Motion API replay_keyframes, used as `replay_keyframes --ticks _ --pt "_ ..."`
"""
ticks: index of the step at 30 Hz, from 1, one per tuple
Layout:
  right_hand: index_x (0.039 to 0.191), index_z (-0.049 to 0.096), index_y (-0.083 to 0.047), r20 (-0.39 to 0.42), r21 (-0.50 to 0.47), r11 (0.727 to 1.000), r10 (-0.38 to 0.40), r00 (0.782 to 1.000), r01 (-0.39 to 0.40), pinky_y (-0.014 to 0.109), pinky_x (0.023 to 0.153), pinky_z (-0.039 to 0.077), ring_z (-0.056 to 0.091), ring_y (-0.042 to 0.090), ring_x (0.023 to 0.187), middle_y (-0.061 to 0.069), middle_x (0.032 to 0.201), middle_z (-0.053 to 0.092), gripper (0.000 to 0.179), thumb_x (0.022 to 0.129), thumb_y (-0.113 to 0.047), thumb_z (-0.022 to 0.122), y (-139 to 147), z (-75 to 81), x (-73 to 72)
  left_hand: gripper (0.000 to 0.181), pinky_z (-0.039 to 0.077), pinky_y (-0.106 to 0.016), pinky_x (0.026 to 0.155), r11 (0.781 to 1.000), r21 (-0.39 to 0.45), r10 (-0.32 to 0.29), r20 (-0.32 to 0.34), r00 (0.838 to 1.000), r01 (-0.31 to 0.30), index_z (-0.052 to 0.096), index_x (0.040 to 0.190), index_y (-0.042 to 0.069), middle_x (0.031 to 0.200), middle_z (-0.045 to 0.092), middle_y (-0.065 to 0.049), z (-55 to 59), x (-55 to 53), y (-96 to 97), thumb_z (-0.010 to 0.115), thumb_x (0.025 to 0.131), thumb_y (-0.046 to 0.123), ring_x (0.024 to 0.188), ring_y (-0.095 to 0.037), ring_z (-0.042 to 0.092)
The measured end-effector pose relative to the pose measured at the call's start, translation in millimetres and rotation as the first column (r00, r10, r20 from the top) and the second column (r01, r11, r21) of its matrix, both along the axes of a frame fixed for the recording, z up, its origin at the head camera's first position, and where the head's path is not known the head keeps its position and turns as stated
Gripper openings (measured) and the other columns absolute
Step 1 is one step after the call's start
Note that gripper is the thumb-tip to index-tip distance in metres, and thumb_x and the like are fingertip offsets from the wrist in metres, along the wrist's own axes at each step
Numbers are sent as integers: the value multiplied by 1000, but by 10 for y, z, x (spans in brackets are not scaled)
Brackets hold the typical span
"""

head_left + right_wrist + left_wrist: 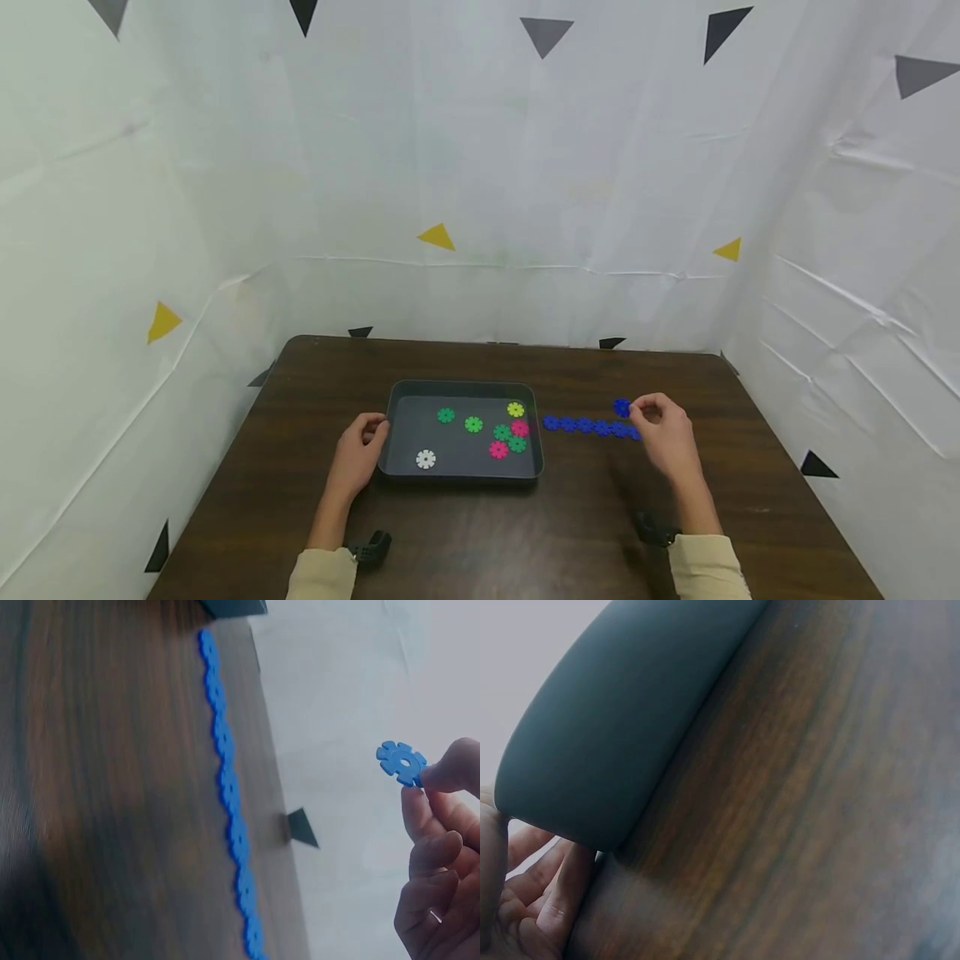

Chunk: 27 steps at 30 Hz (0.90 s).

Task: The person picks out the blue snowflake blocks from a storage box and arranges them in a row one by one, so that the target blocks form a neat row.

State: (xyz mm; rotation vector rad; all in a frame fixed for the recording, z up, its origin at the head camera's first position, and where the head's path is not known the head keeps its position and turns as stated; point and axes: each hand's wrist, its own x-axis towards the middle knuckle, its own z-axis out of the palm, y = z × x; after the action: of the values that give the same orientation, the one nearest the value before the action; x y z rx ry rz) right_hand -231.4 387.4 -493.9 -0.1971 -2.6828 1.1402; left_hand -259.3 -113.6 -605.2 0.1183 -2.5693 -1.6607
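Observation:
A small blue notched disc [389, 756] is pinched between the thumb and fingertips of my right hand [667, 433], held above the table. Below it runs a row of several blue discs [584, 426], joined end to end, its right end partly hidden by that hand. My left hand [357, 454] grips the left edge of a dark grey tray [465, 478], thumb at the rim and fingers against the outer side. Inside the tray lie a white disc [418, 460], a yellow disc [515, 405], two pink discs [498, 444] and several green discs [446, 410].
The dark brown wooden table [570, 533] carries the tray left of the blue row. A white curtain [480, 167] with grey, black and yellow triangles surrounds its back and sides. Each wrist bears a black band [371, 550].

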Motion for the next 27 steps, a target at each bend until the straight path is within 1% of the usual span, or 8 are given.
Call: replay_keyframes --ticks 3,7,9,13,15,21,24,27 --pt "122 66 -2 16 -6 1000 -16 1000 16 54 99 52 65 42 124 22 127 68 28 110 -27 61 85 -13 34 38 56 -46 94 1000 -4 6 3 1000 -6 64 141 11 130 70 -13 5 -6 3 58 112 36 115 -28 68" --pt "121 67 -3 26 9 999 -37 999 37 44 89 53 66 39 119 22 127 69 28 109 -28 62 196 -37 71 38 56 -46 92 1000 -12 9 7 1000 -9 63 141 9 130 70 -14 10 0 1 58 112 34 114 -29 68" --pt "121 67 -2 24 7 999 -51 998 51 43 88 52 66 39 118 22 127 69 28 109 -28 62 253 -49 85 39 56 -46 93 1000 -14 11 11 1000 -11 63 141 9 130 69 -14 11 -3 0 58 112 35 114 -29 68" --pt "122 66 -1 23 -3 998 -70 997 70 48 93 52 65 41 122 24 128 69 30 109 -28 61 363 -78 114 39 55 -46 95 1000 -16 13 16 1000 -13 64 140 11 130 70 -13 4 -15 0 58 112 37 114 -28 69" --pt "122 66 0 23 -1 997 -81 996 81 46 93 51 65 41 122 25 128 69 31 109 -28 62 414 -97 121 39 55 -46 95 1000 -19 10 15 1000 -9 64 141 11 130 70 -12 -5 -16 -4 57 112 37 115 -28 69" --pt "120 68 2 28 -5 989 -145 989 145 32 83 49 67 40 118 29 127 71 32 107 -27 63 587 -176 112 40 56 -47 96 1000 -17 -2 19 1000 3 63 141 13 132 70 -12 7 -19 0 57 112 40 116 -27 68" --pt "119 69 4 27 -17 985 -173 985 174 25 78 47 67 35 111 30 125 72 33 107 -26 63 687 -222 86 39 55 -46 95 1000 -14 2 25 1000 -1 64 140 13 131 70 -11 9 -18 0 58 112 40 115 -27 68" --pt "118 71 5 25 -39 977 -207 978 208 20 72 45 65 21 97 27 118 74 31 105 -23 65 782 -264 68 39 55 -45 95 1000 -15 7 28 1000 -7 64 140 13 131 70 -11 8 -15 -4 58 112 39 115 -27 68"
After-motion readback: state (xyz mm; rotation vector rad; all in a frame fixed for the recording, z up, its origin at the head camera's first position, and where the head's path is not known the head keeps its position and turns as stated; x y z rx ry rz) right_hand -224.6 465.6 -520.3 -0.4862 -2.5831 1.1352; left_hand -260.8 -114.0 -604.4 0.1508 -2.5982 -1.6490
